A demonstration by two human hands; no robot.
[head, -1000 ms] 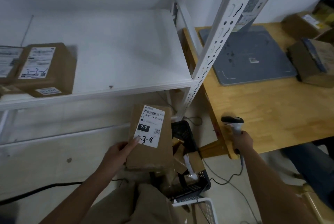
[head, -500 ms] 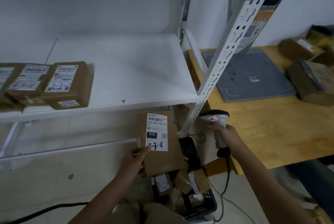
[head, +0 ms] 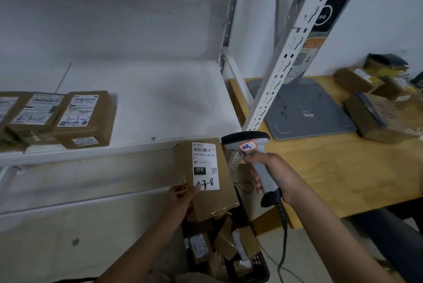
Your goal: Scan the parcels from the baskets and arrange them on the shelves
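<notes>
Raised since a second ago: brown cardboard parcel with white label point(head: 212, 202), now level with the front edge of the white metal shelf point(head: 160, 104); grey handheld barcode scanner point(head: 246, 142), brought just beside it. Left hand point(head: 180, 200): grips the parcel's lower left corner. Right hand point(head: 272, 173): wrapped round the scanner handle. Done: several labelled brown boxes point(head: 85, 120) shelved at left. Outstanding: this scan, its shelving, more parcels in the black plastic basket point(head: 258, 269). Unclear: basket and leftmost boxes cut off; no scan beam discernible.

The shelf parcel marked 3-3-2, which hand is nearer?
Left. The left hand, holding another parcel, is below-right of the 3-3-2 parcel; the right hand grips the scanner farther right.
</notes>
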